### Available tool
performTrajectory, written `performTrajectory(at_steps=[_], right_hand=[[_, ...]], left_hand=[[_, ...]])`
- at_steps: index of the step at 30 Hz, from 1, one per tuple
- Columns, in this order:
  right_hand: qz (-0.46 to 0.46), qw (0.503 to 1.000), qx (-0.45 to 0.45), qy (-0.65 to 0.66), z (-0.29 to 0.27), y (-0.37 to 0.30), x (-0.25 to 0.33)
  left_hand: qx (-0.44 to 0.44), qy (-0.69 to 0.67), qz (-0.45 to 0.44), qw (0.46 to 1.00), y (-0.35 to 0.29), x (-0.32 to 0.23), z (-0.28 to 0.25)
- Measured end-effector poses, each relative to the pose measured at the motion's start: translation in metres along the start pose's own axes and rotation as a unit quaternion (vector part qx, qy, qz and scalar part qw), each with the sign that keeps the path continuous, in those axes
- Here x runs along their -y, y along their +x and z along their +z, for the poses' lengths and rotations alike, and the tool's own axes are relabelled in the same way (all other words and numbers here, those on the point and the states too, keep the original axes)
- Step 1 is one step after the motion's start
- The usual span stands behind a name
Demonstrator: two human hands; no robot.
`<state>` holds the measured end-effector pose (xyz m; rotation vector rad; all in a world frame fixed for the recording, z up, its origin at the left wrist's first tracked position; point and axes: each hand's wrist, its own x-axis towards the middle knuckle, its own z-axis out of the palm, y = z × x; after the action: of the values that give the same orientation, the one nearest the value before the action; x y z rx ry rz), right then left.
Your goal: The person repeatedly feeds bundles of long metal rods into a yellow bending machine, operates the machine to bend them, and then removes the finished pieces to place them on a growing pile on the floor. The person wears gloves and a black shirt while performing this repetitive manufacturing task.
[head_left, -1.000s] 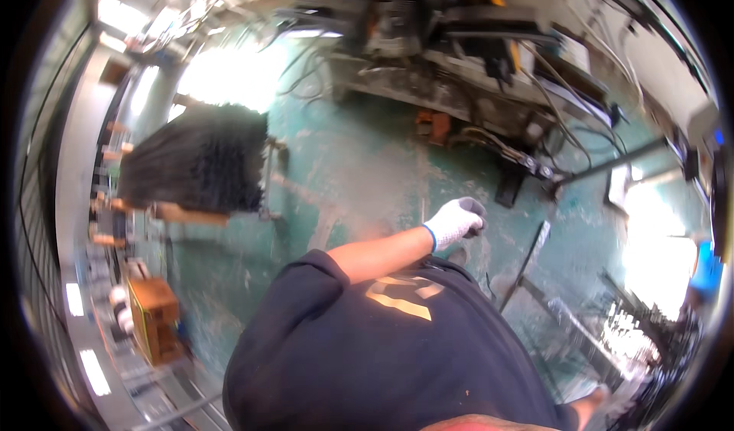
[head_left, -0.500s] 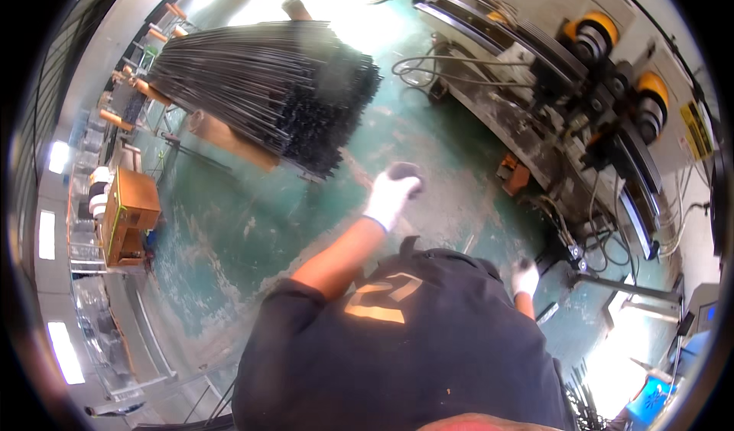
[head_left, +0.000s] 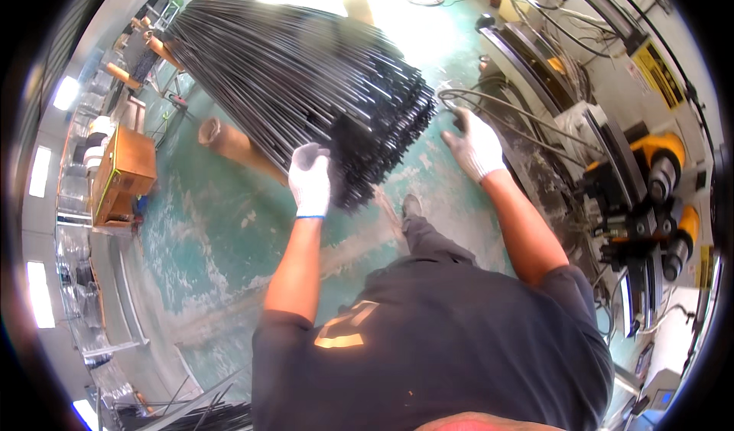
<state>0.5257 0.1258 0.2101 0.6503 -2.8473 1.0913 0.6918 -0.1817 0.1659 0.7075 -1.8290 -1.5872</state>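
Observation:
A big stack of long black metal rods lies on wooden bearers, its cut ends facing me. My left hand, in a white glove, is raised just in front of the rod ends with the fingers curled and nothing in them. My right hand, also gloved, reaches out past the right corner of the stack, fingers spread and holding nothing. A grey hose runs just beyond it. One shoe shows on the green floor below the stack.
A grey machine with yellow rollers stands along the right. A wooden bearer sticks out under the stack. A brown wooden box sits at the left by shelving. More thin rods lie at the lower left.
My view has swung round, so the rod stack now lies close in front. My left hand has come up to the rod ends. My right hand has risen from my side toward the machine.

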Motion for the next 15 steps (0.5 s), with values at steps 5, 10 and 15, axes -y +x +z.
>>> performTrajectory(at_steps=[5, 10, 15], right_hand=[[-0.135, 0.988, -0.028, -0.070, 0.053, 0.172, 0.071], [-0.073, 0.981, 0.054, -0.169, 0.127, 0.319, 0.093], [-0.128, 0.938, 0.136, -0.292, 0.172, 0.355, 0.109]], left_hand=[[-0.052, -0.039, -0.178, 0.982, 0.042, -0.006, 0.003], [-0.070, -0.087, -0.176, 0.978, 0.062, -0.008, 0.010], [-0.092, -0.132, -0.198, 0.967, 0.065, 0.003, -0.001]])
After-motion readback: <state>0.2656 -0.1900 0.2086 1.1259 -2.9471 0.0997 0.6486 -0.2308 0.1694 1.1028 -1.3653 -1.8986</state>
